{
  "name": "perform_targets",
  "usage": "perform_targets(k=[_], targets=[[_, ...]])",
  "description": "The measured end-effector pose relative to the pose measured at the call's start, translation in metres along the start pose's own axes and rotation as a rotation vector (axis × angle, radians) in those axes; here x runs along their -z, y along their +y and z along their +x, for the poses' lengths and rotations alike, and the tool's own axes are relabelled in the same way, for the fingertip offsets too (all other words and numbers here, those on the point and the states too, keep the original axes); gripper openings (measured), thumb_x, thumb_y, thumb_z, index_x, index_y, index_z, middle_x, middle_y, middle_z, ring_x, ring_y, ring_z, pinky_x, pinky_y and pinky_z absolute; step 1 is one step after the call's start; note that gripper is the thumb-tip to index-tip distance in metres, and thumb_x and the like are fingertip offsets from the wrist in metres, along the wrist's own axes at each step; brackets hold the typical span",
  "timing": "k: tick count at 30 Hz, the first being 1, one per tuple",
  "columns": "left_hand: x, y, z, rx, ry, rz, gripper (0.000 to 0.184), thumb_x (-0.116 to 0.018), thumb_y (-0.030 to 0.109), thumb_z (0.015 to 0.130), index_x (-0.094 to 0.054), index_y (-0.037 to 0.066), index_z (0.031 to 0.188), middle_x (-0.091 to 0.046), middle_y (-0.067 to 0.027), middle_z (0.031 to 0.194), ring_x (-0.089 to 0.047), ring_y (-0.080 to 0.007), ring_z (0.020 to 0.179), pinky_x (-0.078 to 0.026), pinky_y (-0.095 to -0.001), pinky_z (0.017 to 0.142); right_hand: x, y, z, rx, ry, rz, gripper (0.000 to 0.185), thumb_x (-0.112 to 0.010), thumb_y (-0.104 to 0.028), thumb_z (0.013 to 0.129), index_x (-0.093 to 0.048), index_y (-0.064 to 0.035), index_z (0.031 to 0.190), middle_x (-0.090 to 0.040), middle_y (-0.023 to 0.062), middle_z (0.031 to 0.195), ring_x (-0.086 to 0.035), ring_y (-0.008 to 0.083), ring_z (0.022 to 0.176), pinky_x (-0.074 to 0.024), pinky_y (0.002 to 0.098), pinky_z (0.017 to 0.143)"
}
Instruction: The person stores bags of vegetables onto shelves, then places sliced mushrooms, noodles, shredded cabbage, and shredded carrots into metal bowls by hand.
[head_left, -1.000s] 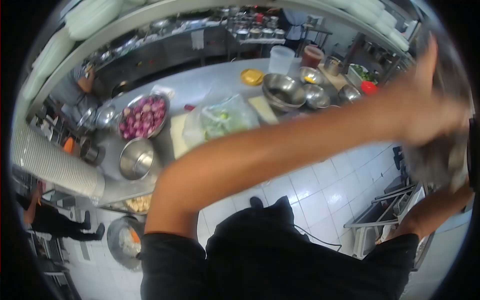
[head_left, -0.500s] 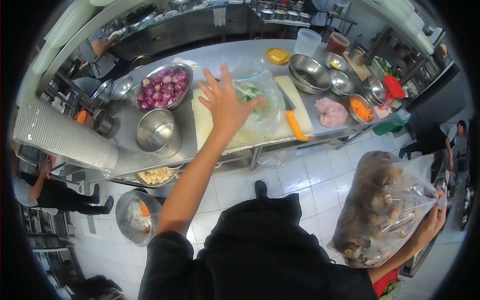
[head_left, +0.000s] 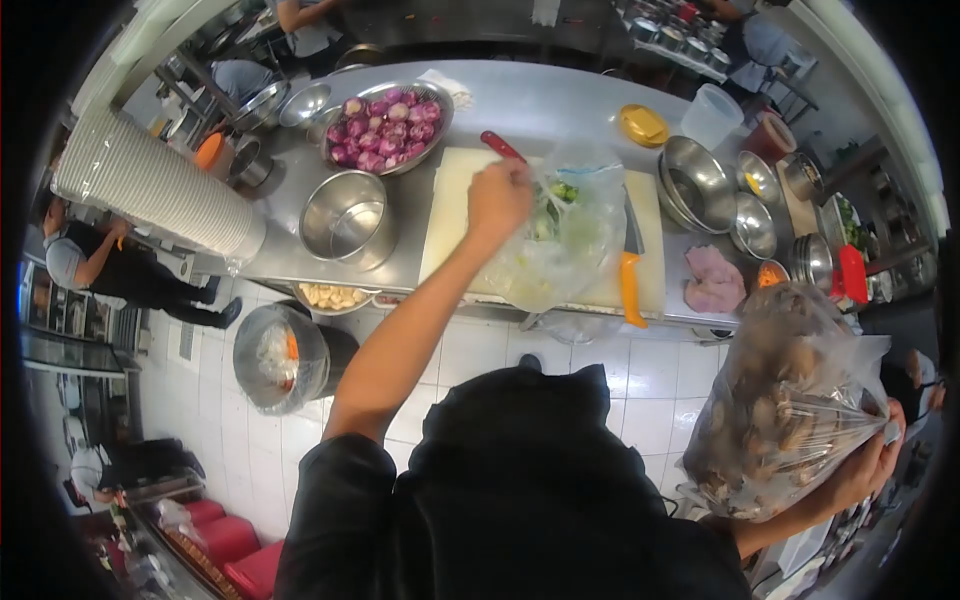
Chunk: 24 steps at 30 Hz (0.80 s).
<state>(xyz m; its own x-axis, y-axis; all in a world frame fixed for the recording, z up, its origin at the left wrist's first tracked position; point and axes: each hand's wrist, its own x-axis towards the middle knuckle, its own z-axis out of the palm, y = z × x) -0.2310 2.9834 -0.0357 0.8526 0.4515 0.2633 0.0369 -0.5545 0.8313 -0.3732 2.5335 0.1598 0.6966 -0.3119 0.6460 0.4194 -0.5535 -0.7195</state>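
Note:
My left hand (head_left: 500, 207) is closed at the left edge of a clear plastic bag (head_left: 580, 255) with green vegetable pieces inside, its fingers curled on the plastic. The bag lies on a pale cutting board (head_left: 452, 215). Just beyond my fingers a red handle (head_left: 498, 143) sticks out; the rest of that tool is hidden. A knife with an orange handle (head_left: 631, 290) lies on the board to the right of the bag. Off to the right, my right hand (head_left: 875, 460) grips the gathered neck of a big clear bag of mushrooms (head_left: 770, 420), held up beside the counter.
On the steel counter stand a colander of peeled red onions (head_left: 385, 130), a steel pot (head_left: 345, 222), nested steel bowls (head_left: 695, 185), raw meat (head_left: 714, 280) and a yellow container (head_left: 643, 126). A lined bin (head_left: 270, 360) stands on the floor at left. Other people work nearby.
My left hand has gone from spread fingers above the board to closed at the bag's edge. My view has turned, so the counter appears shifted right. The mushroom bag stays in my right hand.

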Motion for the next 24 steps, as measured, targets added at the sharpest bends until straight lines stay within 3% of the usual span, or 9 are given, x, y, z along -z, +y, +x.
perform_targets(k=[5, 6, 9, 13, 16, 19, 20, 23, 24], targets=[[0.043, 0.019, 0.017, 0.325, -0.141, -0.497, 0.02, -0.049, 0.008, 0.081, -0.064, 0.0, 0.092, -0.059, -0.003, 0.073, -0.054, -0.0109, 0.065, -0.043, -0.0248, 0.055, -0.021, 0.032, 0.029, -0.004, -0.168, 0.195, 0.026, -0.039, -0.005, 0.089, -0.051, 0.0062, 0.109, -0.057, 0.0149, 0.099, -0.055, 0.0188, 0.089, -0.0443, 0.0283, 0.079], [0.049, 0.019, 0.018, 0.304, -0.14, -0.43, 0.021, -0.051, 0.007, 0.08, -0.061, -0.001, 0.095, -0.06, -0.0037, 0.077, -0.055, -0.0127, 0.071, -0.043, -0.0253, 0.058, -0.024, 0.035, 0.033, 0.005, -0.182, 0.198, 0.026, -0.04, -0.005, 0.088, -0.051, 0.0062, 0.109, -0.057, 0.0152, 0.1, -0.055, 0.0194, 0.089, -0.0442, 0.0289, 0.08], [0.058, 0.005, 0.017, 0.046, -0.101, -0.137, 0.019, -0.053, 0.006, 0.078, -0.061, -0.001, 0.094, -0.061, -0.0048, 0.079, -0.056, -0.0131, 0.072, -0.044, -0.0252, 0.062, -0.034, 0.045, 0.044, 0.031, -0.217, 0.22, 0.026, -0.041, -0.006, 0.088, -0.051, 0.0063, 0.108, -0.056, 0.016, 0.102, -0.055, 0.0206, 0.091, -0.0437, 0.0305, 0.082], [0.063, 0.036, -0.018, -0.511, 0.288, 0.451, 0.025, -0.058, 0.005, 0.072, -0.061, 0.002, 0.097, -0.061, -0.0159, 0.087, -0.058, -0.028, 0.076, -0.046, -0.0328, 0.073, -0.044, 0.056, 0.055, 0.053, -0.256, 0.285, 0.026, -0.046, -0.009, 0.087, -0.051, 0.0065, 0.107, -0.054, 0.0166, 0.106, -0.053, 0.0209, 0.094, -0.042, 0.0324, 0.085], [0.049, 0.046, -0.055, -0.19, -0.263, 0.158, 0.027, -0.062, 0.004, 0.068, -0.061, 0.001, 0.095, -0.057, -0.0202, 0.095, -0.055, -0.0337, 0.087, -0.044, -0.0353, 0.081, -0.049, 0.062, 0.061, 0.059, -0.308, 0.334, 0.027, -0.048, -0.01, 0.086, -0.05, 0.0071, 0.107, -0.053, 0.0172, 0.107, -0.052, 0.0215, 0.096, -0.0407, 0.0337, 0.087], [0.015, 0.022, -0.06, -0.116, -0.533, 0.612, 0.03, -0.061, 0.0, 0.067, -0.06, 0.001, 0.097, -0.052, -0.0223, 0.104, -0.051, -0.0343, 0.097, -0.043, -0.0331, 0.086, -0.046, 0.072, 0.069, 0.104, -0.427, 0.353, 0.028, -0.048, -0.01, 0.086, -0.05, 0.008, 0.107, -0.052, 0.0182, 0.108, -0.052, 0.0225, 0.096, -0.0395, 0.0347, 0.089], [0.002, 0.009, -0.057, -0.212, -0.463, 0.641, 0.046, -0.062, -0.001, 0.061, -0.055, 0.003, 0.106, -0.045, -0.0239, 0.115, -0.044, -0.0394, 0.108, -0.041, -0.0425, 0.091, -0.046, 0.076, 0.072, 0.128, -0.47, 0.353, 0.028, -0.048, -0.01, 0.086, -0.049, 0.0083, 0.107, -0.052, 0.0186, 0.109, -0.052, 0.0229, 0.096, -0.0391, 0.035, 0.09], [-0.002, 0.022, -0.046, -0.144, -0.705, 0.578, 0.064, -0.064, 0.005, 0.063, -0.044, 0.005, 0.124, -0.036, -0.0244, 0.128, -0.038, -0.0437, 0.116, -0.034, -0.0499, 0.096, -0.046, 0.078, 0.069, 0.115, -0.406, 0.354, 0.028, -0.048, -0.009, 0.086, -0.048, 0.0094, 0.107, -0.052, 0.0194, 0.108, -0.052, 0.0235, 0.096, -0.0396, 0.0348, 0.089], [-0.008, 0.021, -0.044, -0.22, -0.641, 0.621, 0.068, -0.065, 0.007, 0.064, -0.04, 0.006, 0.127, -0.032, -0.0244, 0.132, -0.035, -0.0446, 0.118, -0.031, -0.0518, 0.098, -0.045, 0.079, 0.068, 0.108, -0.385, 0.349, 0.028, -0.048, -0.009, 0.086, -0.048, 0.0094, 0.107, -0.052, 0.0194, 0.108, -0.052, 0.0236, 0.097, -0.0399, 0.0347, 0.089]])
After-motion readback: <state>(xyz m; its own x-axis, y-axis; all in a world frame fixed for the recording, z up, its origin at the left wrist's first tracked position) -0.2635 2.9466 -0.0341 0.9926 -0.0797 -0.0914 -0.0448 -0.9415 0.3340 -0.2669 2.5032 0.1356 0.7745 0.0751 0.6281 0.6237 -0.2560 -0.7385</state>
